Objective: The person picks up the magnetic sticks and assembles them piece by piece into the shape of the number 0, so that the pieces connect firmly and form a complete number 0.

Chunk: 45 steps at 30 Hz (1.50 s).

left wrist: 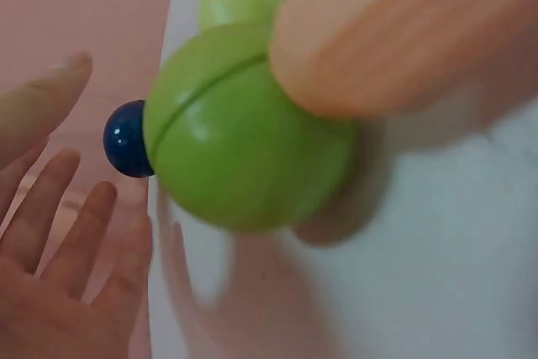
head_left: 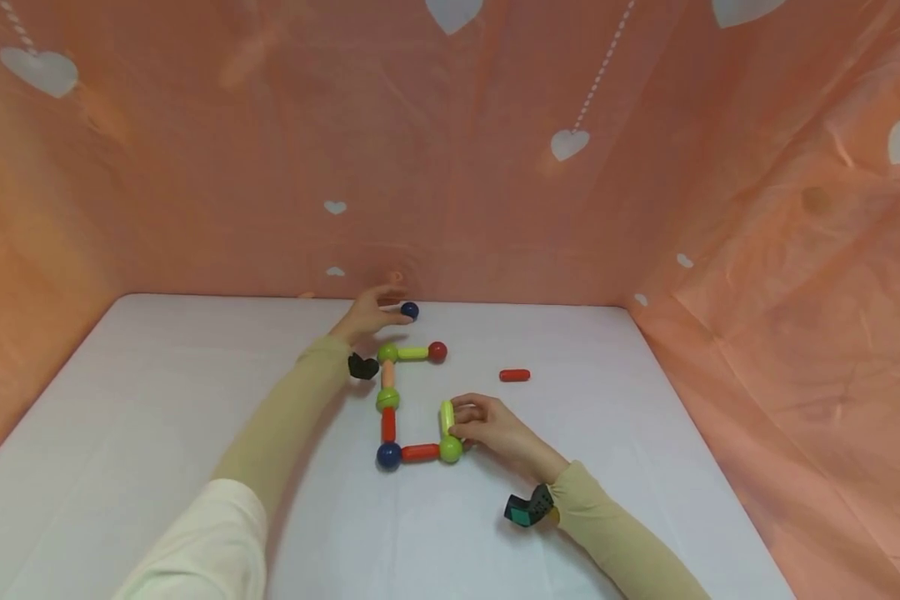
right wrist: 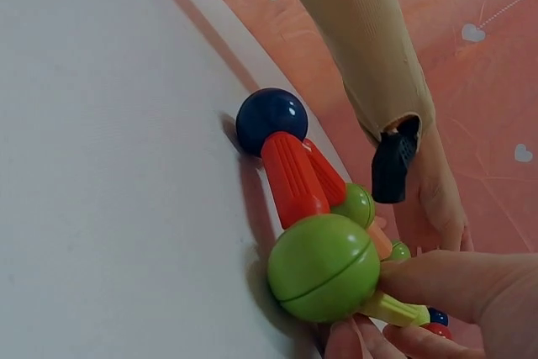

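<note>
At the far edge of the white table, my left hand (head_left: 367, 317) reaches beside a loose dark blue ball (head_left: 410, 311). Its fingers look spread in the left wrist view; whether the thumb touches the ball I cannot tell. My right hand (head_left: 495, 429) pinches a yellow-green rod (head_left: 447, 415) that joins a green ball (right wrist: 325, 268). From that ball a red rod (head_left: 421, 452) leads to a blue ball (head_left: 389, 455). Another red rod (head_left: 388, 425), a green ball (head_left: 387, 400), a peach rod (head_left: 387, 374) and a further green ball (head_left: 387, 354) run away from it.
Off the far green ball, a yellow-green rod (head_left: 412, 353) ends in a red ball (head_left: 438, 352). A loose red rod (head_left: 514, 375) lies to the right on the white table (head_left: 607, 392). An orange curtain (head_left: 495, 192) with hearts surrounds the table's back and sides.
</note>
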### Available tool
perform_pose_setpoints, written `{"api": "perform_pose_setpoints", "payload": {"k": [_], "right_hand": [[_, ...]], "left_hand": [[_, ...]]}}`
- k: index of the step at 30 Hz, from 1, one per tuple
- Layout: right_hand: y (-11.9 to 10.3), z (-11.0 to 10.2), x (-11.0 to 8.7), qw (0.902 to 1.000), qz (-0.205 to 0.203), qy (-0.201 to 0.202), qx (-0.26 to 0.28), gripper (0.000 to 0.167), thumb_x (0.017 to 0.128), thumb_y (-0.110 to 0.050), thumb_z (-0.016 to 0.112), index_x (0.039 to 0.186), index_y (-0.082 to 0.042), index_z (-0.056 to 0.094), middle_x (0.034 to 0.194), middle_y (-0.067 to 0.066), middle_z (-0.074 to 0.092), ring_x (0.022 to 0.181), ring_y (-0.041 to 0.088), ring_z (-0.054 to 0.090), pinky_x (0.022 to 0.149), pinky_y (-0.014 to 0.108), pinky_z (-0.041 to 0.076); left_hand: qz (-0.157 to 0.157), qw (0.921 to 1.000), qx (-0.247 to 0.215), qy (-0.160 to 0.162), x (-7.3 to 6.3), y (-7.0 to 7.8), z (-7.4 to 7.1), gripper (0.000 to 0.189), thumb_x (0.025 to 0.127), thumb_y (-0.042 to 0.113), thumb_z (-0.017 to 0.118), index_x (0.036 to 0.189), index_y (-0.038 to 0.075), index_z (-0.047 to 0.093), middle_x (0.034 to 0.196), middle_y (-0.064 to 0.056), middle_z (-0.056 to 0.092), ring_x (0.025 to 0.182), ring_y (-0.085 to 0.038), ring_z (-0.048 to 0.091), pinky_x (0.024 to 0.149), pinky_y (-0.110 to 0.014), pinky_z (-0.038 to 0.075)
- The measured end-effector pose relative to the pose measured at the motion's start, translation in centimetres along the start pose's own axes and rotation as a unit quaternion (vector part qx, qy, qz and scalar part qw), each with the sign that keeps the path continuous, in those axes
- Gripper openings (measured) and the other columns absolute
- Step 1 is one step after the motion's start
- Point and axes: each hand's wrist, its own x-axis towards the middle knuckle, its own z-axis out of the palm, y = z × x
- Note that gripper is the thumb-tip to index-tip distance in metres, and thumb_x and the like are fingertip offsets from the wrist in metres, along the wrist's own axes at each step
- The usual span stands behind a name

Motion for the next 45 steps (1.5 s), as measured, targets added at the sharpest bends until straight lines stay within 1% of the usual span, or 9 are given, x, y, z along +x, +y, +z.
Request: {"api": "perform_pose_setpoints", "payload": {"k": [6, 15, 20, 25, 29, 33, 38, 41, 45], "right_hand": [[0.0, 0.2, 0.0, 0.9998, -0.002, -0.008, 0.017, 0.047, 0.091, -0.014, 0.067, 0.132, -0.002, 0.048, 0.105, 0.01, 0.065, 0.09, 0.02, 0.062, 0.078, 0.031, 0.054], [0.2, 0.4, -0.2, 0.9997, -0.004, -0.013, 0.018, 0.047, 0.091, -0.014, 0.066, 0.132, -0.002, 0.047, 0.106, 0.011, 0.065, 0.09, 0.02, 0.062, 0.078, 0.031, 0.054], [0.1, 0.3, 0.0, 0.9999, -0.003, -0.008, 0.015, 0.046, 0.091, -0.015, 0.067, 0.132, -0.004, 0.049, 0.106, 0.01, 0.065, 0.09, 0.02, 0.062, 0.077, 0.031, 0.054], [0.1, 0.4, 0.3, 0.9997, -0.008, -0.015, 0.018, 0.045, 0.091, -0.014, 0.066, 0.131, -0.002, 0.048, 0.105, 0.011, 0.064, 0.089, 0.02, 0.062, 0.077, 0.031, 0.054], [0.0, 0.3, 0.5, 0.9998, -0.009, -0.009, 0.014, 0.046, 0.091, -0.015, 0.067, 0.131, -0.003, 0.049, 0.106, 0.01, 0.064, 0.09, 0.02, 0.062, 0.077, 0.031, 0.054], [-0.1, 0.2, 0.6, 0.9999, -0.007, -0.005, 0.011, 0.047, 0.091, -0.015, 0.067, 0.132, -0.002, 0.048, 0.107, 0.01, 0.064, 0.09, 0.02, 0.061, 0.077, 0.031, 0.054], [0.0, 0.1, 0.7, 0.9998, -0.005, -0.008, 0.017, 0.047, 0.091, -0.013, 0.067, 0.132, -0.001, 0.048, 0.105, 0.011, 0.064, 0.088, 0.019, 0.061, 0.076, 0.031, 0.054], [0.2, -0.1, 0.7, 0.9999, -0.004, -0.006, 0.014, 0.048, 0.09, -0.014, 0.067, 0.132, 0.0, 0.048, 0.107, 0.011, 0.065, 0.088, 0.02, 0.062, 0.076, 0.031, 0.054], [0.2, -0.3, 0.6, 0.9999, -0.005, 0.001, 0.012, 0.049, 0.089, -0.015, 0.069, 0.132, -0.001, 0.049, 0.109, 0.01, 0.065, 0.089, 0.019, 0.062, 0.076, 0.03, 0.054]], "left_hand": [[-0.01, 0.9998, -0.006, -0.014, 0.2, -0.2, 0.5, 0.052, 0.086, 0.0, 0.069, 0.135, -0.003, 0.049, 0.136, -0.019, 0.049, 0.125, -0.034, 0.046, 0.104, -0.042, 0.038], [-0.002, 0.9991, 0.039, -0.014, -0.7, -0.1, 1.0, 0.032, 0.085, -0.01, 0.064, 0.117, -0.008, 0.062, 0.124, -0.022, 0.056, 0.108, -0.035, 0.055, 0.097, -0.041, 0.044], [0.018, 0.9983, 0.053, -0.016, -0.9, -0.1, 0.7, 0.03, 0.085, -0.008, 0.066, 0.114, -0.011, 0.062, 0.12, -0.025, 0.058, 0.109, -0.038, 0.056, 0.096, -0.043, 0.046], [0.014, 0.9968, 0.078, -0.011, -1.0, -0.6, 0.2, 0.03, 0.088, -0.003, 0.066, 0.117, -0.008, 0.062, 0.118, -0.022, 0.061, 0.108, -0.036, 0.057, 0.096, -0.042, 0.046], [0.009, 0.9982, 0.059, 0.001, -1.2, -0.4, 0.0, 0.03, 0.09, 0.003, 0.066, 0.119, -0.003, 0.063, 0.123, -0.018, 0.058, 0.108, -0.034, 0.056, 0.094, -0.04, 0.048], [0.003, 0.9999, 0.014, 0.004, -2.6, 0.5, 0.0, 0.033, 0.092, 0.009, 0.065, 0.123, 0.001, 0.061, 0.128, -0.014, 0.055, 0.109, -0.031, 0.055, 0.095, -0.039, 0.048], [-0.025, 0.9974, -0.065, -0.02, -5.1, 1.1, 0.6, 0.032, 0.091, 0.016, 0.067, 0.122, 0.008, 0.061, 0.125, -0.01, 0.055, 0.11, -0.028, 0.056, 0.095, -0.038, 0.047], [-0.026, 0.9967, -0.07, -0.033, -6.1, 1.2, 1.3, 0.031, 0.089, 0.018, 0.07, 0.118, 0.008, 0.063, 0.121, -0.01, 0.059, 0.106, -0.026, 0.059, 0.093, -0.038, 0.048], [-0.008, 0.998, -0.036, -0.051, -7.0, 1.5, 2.3, 0.031, 0.087, 0.02, 0.073, 0.115, 0.009, 0.066, 0.114, -0.007, 0.063, 0.101, -0.022, 0.06, 0.089, -0.036, 0.048]]}}
